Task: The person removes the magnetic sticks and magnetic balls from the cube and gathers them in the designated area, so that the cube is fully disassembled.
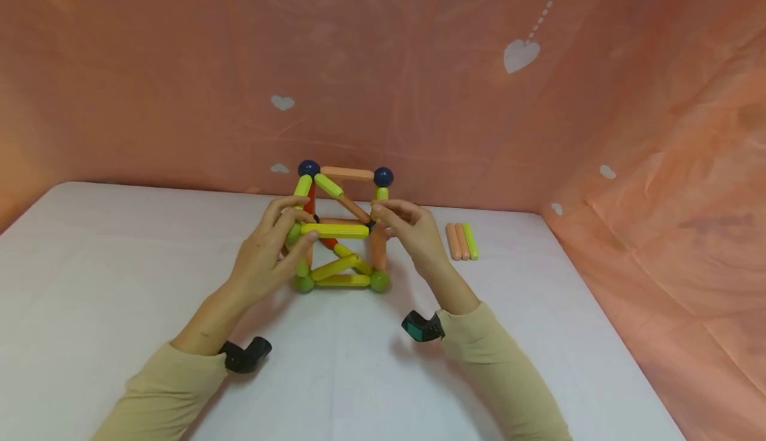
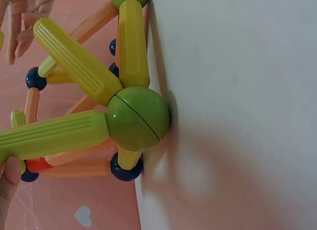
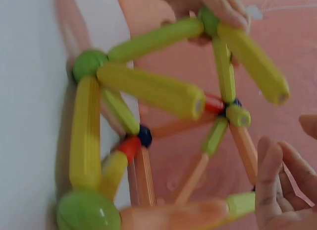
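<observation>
A box-like frame of magnetic rods and balls [image 1: 347, 174] stands on the table, with green balls at the front and dark blue balls behind. At its upper left front corner my left hand [image 1: 263, 241] grips a green ball [image 3: 209, 22] between thumb and fingers. From that ball a yellow rod [image 1: 335, 231] reaches rightward, its far end free in the right wrist view. A second yellow rod [image 3: 153, 91] slants up from the lower green ball [image 2: 138, 118]. My right hand [image 1: 419, 235] is beside the frame's right side, fingers loosely bent around nothing.
Right of the frame, two orange rods [image 1: 453, 241] and a yellow-green rod [image 1: 471, 241] lie side by side on the white table [image 1: 335, 374]. A pink cloth [image 1: 383, 62] with white hearts hangs behind and along the right side.
</observation>
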Motion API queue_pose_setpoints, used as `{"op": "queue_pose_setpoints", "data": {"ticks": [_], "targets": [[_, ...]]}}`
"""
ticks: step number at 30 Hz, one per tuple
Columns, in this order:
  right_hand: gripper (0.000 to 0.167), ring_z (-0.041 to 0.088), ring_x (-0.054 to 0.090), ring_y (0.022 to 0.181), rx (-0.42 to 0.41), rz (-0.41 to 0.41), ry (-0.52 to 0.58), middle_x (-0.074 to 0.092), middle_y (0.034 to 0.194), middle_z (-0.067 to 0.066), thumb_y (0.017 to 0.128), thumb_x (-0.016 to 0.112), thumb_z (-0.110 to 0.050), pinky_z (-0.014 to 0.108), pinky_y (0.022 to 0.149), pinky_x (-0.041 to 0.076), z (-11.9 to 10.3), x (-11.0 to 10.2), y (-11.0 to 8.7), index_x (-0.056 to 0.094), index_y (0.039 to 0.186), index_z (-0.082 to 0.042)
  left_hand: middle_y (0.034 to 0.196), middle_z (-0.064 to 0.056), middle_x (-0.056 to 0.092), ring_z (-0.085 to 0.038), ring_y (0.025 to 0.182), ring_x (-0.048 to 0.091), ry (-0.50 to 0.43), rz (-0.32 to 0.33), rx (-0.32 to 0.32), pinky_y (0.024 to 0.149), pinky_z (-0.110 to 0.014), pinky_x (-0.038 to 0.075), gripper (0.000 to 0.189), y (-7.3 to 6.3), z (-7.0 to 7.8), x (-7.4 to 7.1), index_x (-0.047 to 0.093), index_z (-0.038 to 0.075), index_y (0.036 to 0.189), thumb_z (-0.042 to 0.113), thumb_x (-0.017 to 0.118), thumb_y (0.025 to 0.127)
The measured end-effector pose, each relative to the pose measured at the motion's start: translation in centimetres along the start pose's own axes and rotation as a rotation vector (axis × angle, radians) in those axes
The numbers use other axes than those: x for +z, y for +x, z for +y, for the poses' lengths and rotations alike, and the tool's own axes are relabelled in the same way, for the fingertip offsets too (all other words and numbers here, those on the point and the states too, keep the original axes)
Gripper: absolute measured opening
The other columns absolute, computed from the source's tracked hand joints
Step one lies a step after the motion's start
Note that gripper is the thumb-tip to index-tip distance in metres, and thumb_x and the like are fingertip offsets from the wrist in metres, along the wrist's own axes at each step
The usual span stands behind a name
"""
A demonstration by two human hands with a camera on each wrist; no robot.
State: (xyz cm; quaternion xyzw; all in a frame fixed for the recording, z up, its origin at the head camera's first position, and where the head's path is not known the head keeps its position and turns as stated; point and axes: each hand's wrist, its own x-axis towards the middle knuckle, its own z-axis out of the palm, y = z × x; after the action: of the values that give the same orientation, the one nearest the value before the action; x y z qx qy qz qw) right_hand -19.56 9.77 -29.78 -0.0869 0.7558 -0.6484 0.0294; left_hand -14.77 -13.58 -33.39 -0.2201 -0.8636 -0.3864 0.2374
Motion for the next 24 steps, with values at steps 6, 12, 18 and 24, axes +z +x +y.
{"op": "queue_pose_setpoints", "data": {"ticks": [6, 12, 18, 24], "targets": [[0.031, 0.017, 0.063, 0.09, -0.006, -0.091, -0.019, 0.065, 0.103, 0.004, 0.094, 0.062, -0.02, 0.043, 0.092, 0.052, -0.1, 0.9, -1.0, 0.065, 0.118, 0.0, 0.139, -0.013, 0.041, -0.024, 0.076, 0.058, 0.008, -0.006, -0.008, 0.062, -0.038, 0.052, 0.023, 0.1, 0.2, 0.1, 0.055, 0.007, 0.112, 0.022, 0.059, 0.095], [0.026, 0.036, 0.064, 0.091, -0.041, -0.249, -0.016, 0.071, 0.094, 0.002, 0.092, 0.064, -0.012, 0.053, 0.087, 0.052, 0.1, 1.4, -1.5, 0.066, 0.115, 0.001, 0.143, -0.013, 0.037, -0.016, 0.068, 0.055, 0.038, -0.03, -0.017, 0.059, -0.028, 0.049, 0.036, 0.1, 0.4, 0.0, 0.048, 0.005, 0.127, 0.022, 0.058, 0.096], [0.028, 0.018, 0.06, 0.077, -0.051, -0.262, -0.076, 0.069, 0.092, -0.004, 0.088, 0.069, -0.011, 0.045, 0.08, 0.052, 0.1, 1.7, -1.7, 0.068, 0.116, -0.005, 0.145, -0.016, 0.033, -0.015, 0.081, 0.054, 0.004, -0.031, -0.015, 0.063, -0.024, 0.052, 0.064, -0.5, 0.0, -0.6, 0.03, 0.003, 0.142, 0.017, 0.065, 0.091], [0.028, 0.021, 0.057, 0.077, -0.106, -0.239, -0.123, 0.067, 0.091, 0.001, 0.089, 0.068, -0.013, 0.032, 0.07, 0.05, 0.2, 1.9, -1.7, 0.068, 0.117, -0.007, 0.124, -0.016, 0.052, -0.022, 0.097, 0.06, 0.011, 0.063, 0.074, 0.074, -0.024, 0.056, 0.063, -1.1, -0.6, -1.6, 0.045, -0.003, 0.13, 0.002, 0.078, 0.077]]}}
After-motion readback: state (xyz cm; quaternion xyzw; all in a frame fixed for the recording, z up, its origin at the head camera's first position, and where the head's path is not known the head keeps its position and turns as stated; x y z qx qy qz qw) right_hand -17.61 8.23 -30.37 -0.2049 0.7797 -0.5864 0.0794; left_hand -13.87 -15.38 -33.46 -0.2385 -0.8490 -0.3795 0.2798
